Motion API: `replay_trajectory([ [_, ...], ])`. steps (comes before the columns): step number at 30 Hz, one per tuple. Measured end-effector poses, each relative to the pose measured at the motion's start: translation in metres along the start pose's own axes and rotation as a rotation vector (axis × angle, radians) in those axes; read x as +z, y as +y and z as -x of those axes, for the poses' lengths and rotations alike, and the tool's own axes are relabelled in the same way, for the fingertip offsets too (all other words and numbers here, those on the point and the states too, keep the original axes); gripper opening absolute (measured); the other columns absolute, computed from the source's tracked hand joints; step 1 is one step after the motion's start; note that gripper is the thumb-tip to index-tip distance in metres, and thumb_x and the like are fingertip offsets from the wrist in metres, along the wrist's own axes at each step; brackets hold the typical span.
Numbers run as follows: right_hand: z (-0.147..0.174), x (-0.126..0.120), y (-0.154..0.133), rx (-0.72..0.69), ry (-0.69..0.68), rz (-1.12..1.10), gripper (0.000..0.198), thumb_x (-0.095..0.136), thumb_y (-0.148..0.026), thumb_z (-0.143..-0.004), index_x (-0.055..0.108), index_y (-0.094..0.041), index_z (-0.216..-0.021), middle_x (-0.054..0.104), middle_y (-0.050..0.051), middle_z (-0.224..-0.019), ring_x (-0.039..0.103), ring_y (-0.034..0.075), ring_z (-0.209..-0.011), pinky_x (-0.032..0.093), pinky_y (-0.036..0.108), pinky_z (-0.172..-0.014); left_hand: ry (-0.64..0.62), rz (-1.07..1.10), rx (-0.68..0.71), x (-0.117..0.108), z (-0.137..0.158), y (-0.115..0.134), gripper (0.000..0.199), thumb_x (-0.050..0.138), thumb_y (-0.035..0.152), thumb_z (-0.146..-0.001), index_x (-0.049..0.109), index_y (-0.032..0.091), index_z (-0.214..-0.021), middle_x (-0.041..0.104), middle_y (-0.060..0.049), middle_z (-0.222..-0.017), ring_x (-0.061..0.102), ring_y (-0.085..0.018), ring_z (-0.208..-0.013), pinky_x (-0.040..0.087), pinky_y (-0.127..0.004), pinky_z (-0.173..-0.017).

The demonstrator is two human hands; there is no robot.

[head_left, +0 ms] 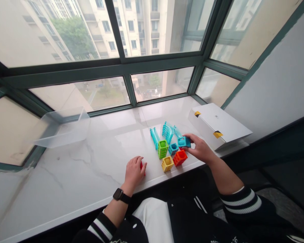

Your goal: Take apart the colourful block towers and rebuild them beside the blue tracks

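Note:
My right hand grips a blue toy block with a round hole, held above the other pieces. On the marble sill, my left hand is curled over a red piece, mostly hidden under the fingers. Between the hands stand a green block, a yellow block, an orange-red block and a smaller blue block. Behind them lie a straight translucent teal track piece and a curved ribbed one. Another teal piece is partly covered by the held block.
A clear plastic bin sits at the far left against the window. At the right, a white box with yellow-and-black tape stands by the wall. The sill's front edge runs close to my lap.

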State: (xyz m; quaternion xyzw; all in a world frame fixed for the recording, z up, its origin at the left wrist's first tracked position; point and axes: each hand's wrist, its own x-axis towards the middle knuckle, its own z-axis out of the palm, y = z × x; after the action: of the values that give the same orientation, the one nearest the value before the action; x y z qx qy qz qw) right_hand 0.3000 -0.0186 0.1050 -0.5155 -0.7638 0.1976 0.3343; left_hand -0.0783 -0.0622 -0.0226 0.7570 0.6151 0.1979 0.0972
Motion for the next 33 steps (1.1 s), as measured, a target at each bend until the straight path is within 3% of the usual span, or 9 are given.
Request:
replay_trajectory([
  [4,-0.012,0.008,0.006,0.019,-0.046,0.006,0.045,0.074,-0.034,-0.089,0.065,-0.025,-0.132,0.074,0.009,-0.121,0.071,0.028,-0.103,0.06,0.047,-0.097,-0.012,0.01,-0.02,0.0,-0.001,0.001,0.034,0.053,0.039,-0.103,0.068,0.023,-0.129,0.071,-0.014,-0.131,0.065,-0.034,-0.121,0.048,-0.051,-0.106],
  [9,-0.026,0.014,0.012,-0.034,-0.147,0.009,0.047,0.069,-0.023,-0.089,0.068,-0.027,-0.135,0.072,0.009,-0.127,0.07,0.028,-0.116,0.057,0.049,-0.105,-0.009,0.042,-0.038,-0.001,-0.001,0.001,0.033,0.054,0.038,-0.102,0.07,0.022,-0.127,0.072,-0.014,-0.128,0.065,-0.034,-0.118,0.048,-0.051,-0.104],
  [21,-0.034,0.035,0.028,0.026,-0.287,0.073,0.052,0.074,-0.017,-0.084,0.072,-0.029,-0.135,0.072,0.007,-0.128,0.072,0.026,-0.113,0.06,0.044,-0.101,-0.021,0.01,-0.022,-0.002,-0.001,0.003,0.032,0.052,0.035,-0.103,0.068,0.023,-0.126,0.073,-0.013,-0.126,0.065,-0.033,-0.117,0.048,-0.048,-0.103],
  [33,-0.04,0.037,0.027,0.057,-0.378,0.12,0.055,0.074,-0.011,-0.08,0.073,-0.029,-0.132,0.07,0.007,-0.129,0.072,0.024,-0.111,0.061,0.039,-0.096,-0.02,0.021,-0.029,-0.004,-0.003,0.005,0.032,0.052,0.034,-0.102,0.07,0.023,-0.126,0.073,-0.013,-0.123,0.066,-0.033,-0.115,0.048,-0.049,-0.102],
])
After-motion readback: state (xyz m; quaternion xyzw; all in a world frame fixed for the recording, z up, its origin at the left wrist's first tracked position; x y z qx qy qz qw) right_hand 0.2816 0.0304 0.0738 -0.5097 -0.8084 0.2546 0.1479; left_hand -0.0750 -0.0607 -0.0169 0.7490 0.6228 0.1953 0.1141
